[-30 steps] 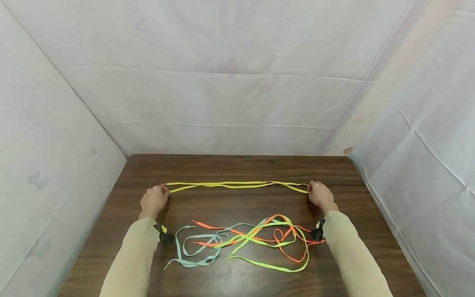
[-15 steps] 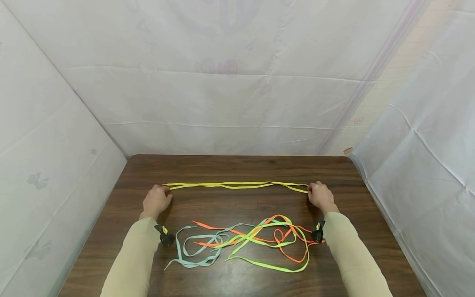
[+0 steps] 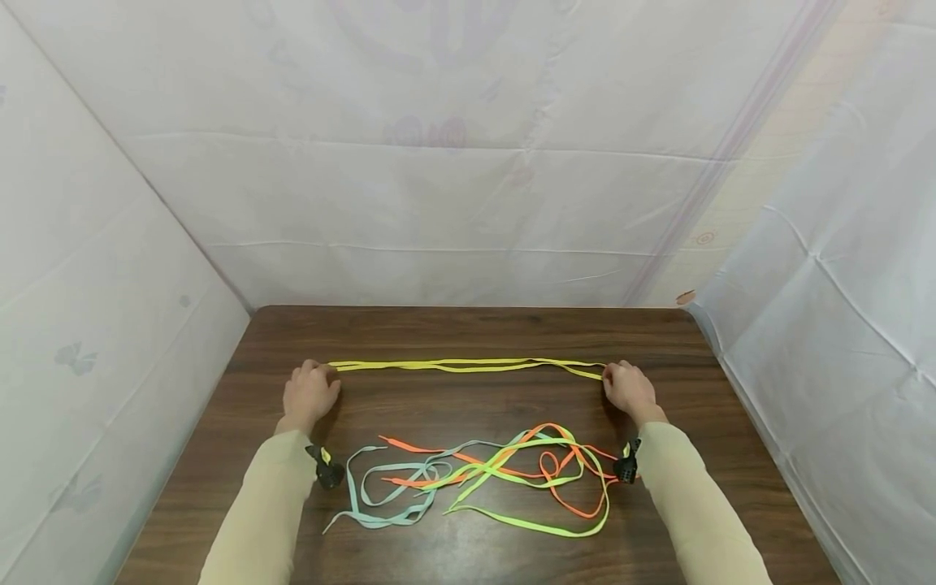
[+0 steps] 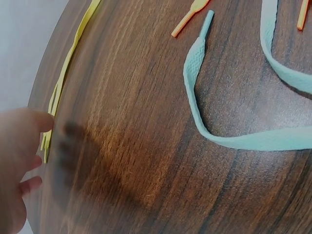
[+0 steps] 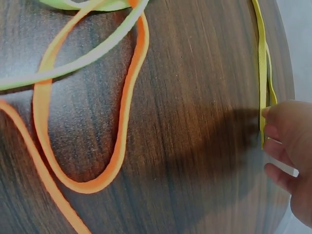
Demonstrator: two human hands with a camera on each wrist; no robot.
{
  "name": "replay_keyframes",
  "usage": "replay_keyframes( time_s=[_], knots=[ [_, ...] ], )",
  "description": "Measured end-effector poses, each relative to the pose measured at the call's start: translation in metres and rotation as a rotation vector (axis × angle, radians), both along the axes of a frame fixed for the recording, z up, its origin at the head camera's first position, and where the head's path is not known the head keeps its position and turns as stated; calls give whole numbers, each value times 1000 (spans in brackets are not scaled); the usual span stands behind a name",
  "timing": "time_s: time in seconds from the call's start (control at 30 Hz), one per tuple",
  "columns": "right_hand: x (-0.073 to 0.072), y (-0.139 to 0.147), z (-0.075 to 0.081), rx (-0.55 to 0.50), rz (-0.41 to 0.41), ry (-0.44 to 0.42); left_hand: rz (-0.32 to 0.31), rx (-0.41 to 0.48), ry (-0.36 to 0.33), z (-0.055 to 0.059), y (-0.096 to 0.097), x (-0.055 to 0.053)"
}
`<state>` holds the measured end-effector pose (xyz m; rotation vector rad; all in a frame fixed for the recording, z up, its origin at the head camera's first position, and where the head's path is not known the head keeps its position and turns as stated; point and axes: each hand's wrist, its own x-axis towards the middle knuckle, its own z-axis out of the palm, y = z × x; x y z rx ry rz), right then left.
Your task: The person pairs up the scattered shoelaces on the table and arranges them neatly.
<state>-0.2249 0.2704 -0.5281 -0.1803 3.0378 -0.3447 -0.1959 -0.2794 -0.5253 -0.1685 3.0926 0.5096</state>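
A yellow shoelace (image 3: 468, 364) lies stretched across the far part of the table in two nearly parallel strands. At its left end my left hand (image 3: 309, 392) pinches it, and in the left wrist view the lace's tips (image 4: 46, 146) stick out past the thumb. My right hand (image 3: 630, 387) holds the other end with curled fingers (image 5: 273, 131), which partly hide the strands. Nearer to me lie a tangled orange shoelace (image 3: 581, 510), a neon green shoelace (image 3: 526, 522) and a light blue shoelace (image 3: 373, 517).
The brown wooden table (image 3: 468, 325) has rounded far corners. Pale printed sheeting (image 3: 439, 203) stands behind it and on both sides. Both wrists wear black camera mounts, and the right one (image 3: 627, 461) overlaps the orange lace's ends.
My left hand has shifted slightly right and its fingers have drawn the near strand closer to the far one. My right hand has moved very little. The tangled laces stay put.
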Motion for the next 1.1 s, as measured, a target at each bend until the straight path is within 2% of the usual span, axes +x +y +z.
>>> replay_keyframes(
  time_s=[0.1,0.3,0.67,0.93,1.1],
  knots=[
    [-1,-1,0,-7,0,-20,-16,8,0,-2,0,-2],
    [-1,-3,1,-22,-18,-59,-47,11,-42,-5,1,-2],
    [2,-5,3,-20,-16,-95,-71,6,-69,0,4,1],
    [7,-5,7,-16,10,-59,-124,14,-6,8,5,7],
    [11,-8,13,-17,40,-22,-174,-21,59,9,7,12]
  ],
)
